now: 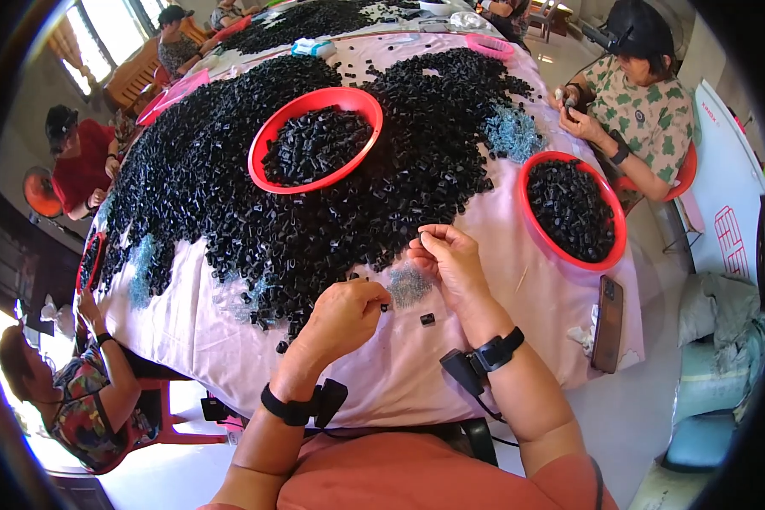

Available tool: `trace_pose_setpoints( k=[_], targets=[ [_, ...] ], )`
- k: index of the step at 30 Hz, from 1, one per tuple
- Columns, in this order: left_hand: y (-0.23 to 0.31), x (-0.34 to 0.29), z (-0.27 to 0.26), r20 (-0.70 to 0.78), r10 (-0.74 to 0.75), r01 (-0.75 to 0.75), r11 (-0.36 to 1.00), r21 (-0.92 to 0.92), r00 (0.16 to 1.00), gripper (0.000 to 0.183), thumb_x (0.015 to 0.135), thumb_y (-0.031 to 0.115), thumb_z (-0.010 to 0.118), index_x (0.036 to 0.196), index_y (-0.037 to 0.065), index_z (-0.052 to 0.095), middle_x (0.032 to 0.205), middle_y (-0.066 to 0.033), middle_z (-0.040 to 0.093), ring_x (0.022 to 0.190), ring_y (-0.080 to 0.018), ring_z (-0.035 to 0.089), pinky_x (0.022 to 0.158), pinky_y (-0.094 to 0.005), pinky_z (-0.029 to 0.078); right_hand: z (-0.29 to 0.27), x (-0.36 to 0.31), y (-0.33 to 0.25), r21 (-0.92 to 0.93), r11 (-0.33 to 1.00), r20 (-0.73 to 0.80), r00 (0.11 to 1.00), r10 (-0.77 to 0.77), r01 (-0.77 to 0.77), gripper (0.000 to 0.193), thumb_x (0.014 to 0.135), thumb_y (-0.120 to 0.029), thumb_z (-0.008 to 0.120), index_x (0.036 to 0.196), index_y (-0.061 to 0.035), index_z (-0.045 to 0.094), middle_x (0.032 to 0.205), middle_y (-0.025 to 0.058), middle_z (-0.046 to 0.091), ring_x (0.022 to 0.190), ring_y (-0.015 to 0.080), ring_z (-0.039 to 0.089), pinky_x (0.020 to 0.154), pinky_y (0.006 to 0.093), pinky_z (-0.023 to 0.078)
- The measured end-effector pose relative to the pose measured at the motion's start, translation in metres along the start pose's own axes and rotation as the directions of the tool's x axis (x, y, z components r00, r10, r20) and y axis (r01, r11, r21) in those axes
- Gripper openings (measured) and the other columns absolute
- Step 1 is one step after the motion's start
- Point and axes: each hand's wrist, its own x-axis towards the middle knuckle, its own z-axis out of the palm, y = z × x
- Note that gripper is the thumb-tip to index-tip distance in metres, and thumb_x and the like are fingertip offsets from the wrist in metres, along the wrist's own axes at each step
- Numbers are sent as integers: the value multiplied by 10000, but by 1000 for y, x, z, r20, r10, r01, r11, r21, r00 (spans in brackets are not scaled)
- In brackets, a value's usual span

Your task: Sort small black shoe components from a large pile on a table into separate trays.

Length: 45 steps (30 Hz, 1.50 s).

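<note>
My left hand is closed, its fingers bent and a small black plastic piece at the fingertips. My right hand makes a pinch with thumb and forefinger; whatever sits in it is too small to name. Between the two hands lies a little heap of thin, shiny, clear-grey pieces on the pink cloth. A single black plastic piece rests on the cloth just below that heap. Beyond my hands spreads a large pile of the same black pieces.
Red basins of black pieces stand on the pile and at the right. A phone lies at the right table edge, near a thin stick. Bluish heaps dot the table. Several people sit around it.
</note>
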Motion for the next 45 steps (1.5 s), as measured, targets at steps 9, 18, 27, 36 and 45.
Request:
trace_pose_setpoints(
  k=[9,18,27,36,45],
  targets=[
    [1,-5,-4,-55,-29,28,999,-22,998,179,819,51,615,953,-3,720,874,-167,678,774,-327,670,705,-396,524,5,5,0,-135,991,-44,999,2,-8,125,935,-104,659,1028,-25,634,875,73,683,716,131,672,625,232,556],
    [5,-6,13,-86,21,-16,998,60,996,121,786,76,676,885,16,712,798,-140,655,712,-310,665,640,-383,523,-7,-2,3,62,997,96,994,-49,44,138,933,-75,667,1062,-42,632,932,83,702,770,140,682,692,239,565],
    [12,-9,14,-69,2,2,998,63,998,131,789,59,702,899,0,663,797,-139,651,724,-318,666,643,-388,517,-13,-4,1,75,996,215,974,-71,56,170,915,-29,674,1082,-56,658,974,79,713,831,132,686,742,240,574],
    [11,-9,7,-185,12,-42,987,-157,983,114,812,-13,671,911,-14,615,745,-138,648,670,-306,655,614,-360,514,-7,-9,-5,-25,990,254,959,-125,136,157,916,-1,652,1069,-31,663,988,72,706,853,130,687,770,251,577],
    [10,-8,4,-250,93,-115,990,-78,964,192,839,-59,605,1025,-28,641,876,-160,667,720,-258,673,644,-333,521,-1,-16,-7,-143,969,374,918,-136,202,166,915,19,644,1077,-6,668,975,55,698,861,140,707,787,260,581]
  ],
)
